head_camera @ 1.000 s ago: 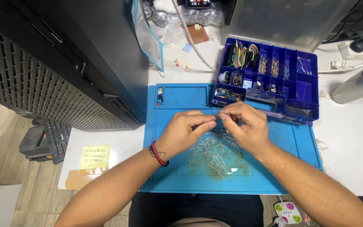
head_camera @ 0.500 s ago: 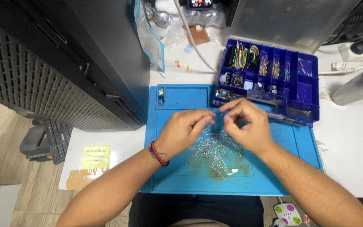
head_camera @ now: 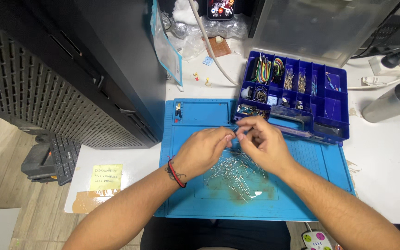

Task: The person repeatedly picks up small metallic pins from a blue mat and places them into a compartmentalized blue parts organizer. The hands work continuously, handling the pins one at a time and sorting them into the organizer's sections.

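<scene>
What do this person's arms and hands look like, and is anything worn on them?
Both forearms are bare, with no sleeves or gloves. The left hand has a thin red and black band round its wrist. The right hand wears nothing visible.

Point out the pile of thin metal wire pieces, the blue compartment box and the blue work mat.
pile of wire pieces (head_camera: 234, 173), head view, middle of the heap.
blue compartment box (head_camera: 343, 125), head view, right wall.
blue work mat (head_camera: 200, 203), head view, bare lower-left area.
</scene>
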